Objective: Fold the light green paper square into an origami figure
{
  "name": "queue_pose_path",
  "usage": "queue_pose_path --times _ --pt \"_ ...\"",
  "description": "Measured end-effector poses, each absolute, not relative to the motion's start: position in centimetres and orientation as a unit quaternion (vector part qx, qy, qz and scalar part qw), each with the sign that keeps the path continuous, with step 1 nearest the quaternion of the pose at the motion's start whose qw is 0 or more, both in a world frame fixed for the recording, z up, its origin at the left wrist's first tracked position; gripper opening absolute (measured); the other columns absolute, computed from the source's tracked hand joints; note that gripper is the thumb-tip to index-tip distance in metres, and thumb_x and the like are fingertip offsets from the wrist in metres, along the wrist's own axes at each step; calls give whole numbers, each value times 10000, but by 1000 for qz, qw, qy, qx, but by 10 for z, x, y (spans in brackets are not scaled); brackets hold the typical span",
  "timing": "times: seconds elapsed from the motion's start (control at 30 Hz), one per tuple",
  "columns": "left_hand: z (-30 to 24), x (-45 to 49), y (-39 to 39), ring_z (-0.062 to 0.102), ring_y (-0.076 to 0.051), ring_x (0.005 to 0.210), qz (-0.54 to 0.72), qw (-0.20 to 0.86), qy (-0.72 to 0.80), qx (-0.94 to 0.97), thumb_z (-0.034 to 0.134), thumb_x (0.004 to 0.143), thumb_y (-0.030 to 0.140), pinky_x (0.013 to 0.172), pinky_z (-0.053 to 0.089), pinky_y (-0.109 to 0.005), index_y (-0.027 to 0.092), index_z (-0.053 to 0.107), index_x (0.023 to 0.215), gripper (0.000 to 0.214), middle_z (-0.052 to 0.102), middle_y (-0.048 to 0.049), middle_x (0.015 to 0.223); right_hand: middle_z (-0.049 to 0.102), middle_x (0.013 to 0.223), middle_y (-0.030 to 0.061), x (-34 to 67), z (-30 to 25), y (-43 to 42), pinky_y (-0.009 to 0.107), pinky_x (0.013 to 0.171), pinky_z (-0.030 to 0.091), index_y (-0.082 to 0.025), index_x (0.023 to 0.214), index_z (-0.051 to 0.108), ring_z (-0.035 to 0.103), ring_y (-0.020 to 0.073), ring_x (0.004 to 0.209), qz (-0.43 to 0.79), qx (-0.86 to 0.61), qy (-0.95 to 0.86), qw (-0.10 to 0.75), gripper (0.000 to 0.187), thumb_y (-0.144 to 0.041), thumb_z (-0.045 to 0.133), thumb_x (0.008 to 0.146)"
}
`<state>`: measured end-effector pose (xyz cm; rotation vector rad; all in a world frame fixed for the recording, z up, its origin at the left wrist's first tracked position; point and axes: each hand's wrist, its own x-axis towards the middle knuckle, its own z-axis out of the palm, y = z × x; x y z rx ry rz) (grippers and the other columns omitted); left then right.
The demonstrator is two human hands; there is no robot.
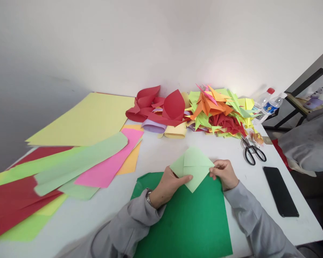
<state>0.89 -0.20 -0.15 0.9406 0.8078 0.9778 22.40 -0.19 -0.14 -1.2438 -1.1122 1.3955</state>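
A small light green paper square (193, 167), partly folded with flaps meeting at its middle, lies on a dark green sheet (188, 218) in front of me. My left hand (168, 186) is closed on the square's left corner, thumb and fingers pinching the edge. At the right corner my right hand (225, 173) pinches it too, fingers curled. Both arms wear grey sleeves, and a watch shows on the left wrist.
Large coloured sheets (78, 157) fan out over the white table (161, 150) at left. A heap of folded paper shapes (212, 111) lies by the wall. Black scissors (251, 151), a dark phone (280, 191) and two plastic bottles (267, 104) sit at right.
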Motion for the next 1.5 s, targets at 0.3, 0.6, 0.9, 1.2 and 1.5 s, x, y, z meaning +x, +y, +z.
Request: queue_pose_path --times 0.3,0.6,0.9,1.2,1.5 --pt "3 4 2 676 -216 707 394 724 340 452 841 592 309 655 574 -338 133 706 908 386 728 -57 789 629 529 12 242 10 7 215 409 413 -160 651 667 511 102 422 590 -475 -447 476 314 -467 733 672" --pt "2 7 5 544 -121 391 380 698 384 469 816 622 407 401 474 -241 123 662 754 349 612 18 517 619 490 -18 235 11 -4 159 339 340 -132 693 637 464 56 342 621 -480 -538 309 375 -480 776 676" --pt "-4 -3 14 444 -73 406 385 672 409 482 762 677 449 383 372 -191 130 663 717 336 544 44 512 694 650 47 240 15 0 217 491 494 -116 727 690 620 122 526 677 -402 -565 246 495 -611 678 727" --pt "-2 -14 20 624 -196 870 340 536 367 680 648 802 402 734 522 -301 177 673 1058 342 681 -79 1032 626 602 -27 226 0 -2 241 512 470 -170 800 676 551 98 507 635 -452 -519 349 330 -429 816 649" --pt "-16 -10 12 606 -229 1030 354 387 351 776 657 824 394 904 506 -381 213 553 1245 470 640 -90 1124 601 681 -22 221 -5 -5 241 535 424 -173 938 666 514 91 559 576 -467 -562 366 399 -463 772 686"
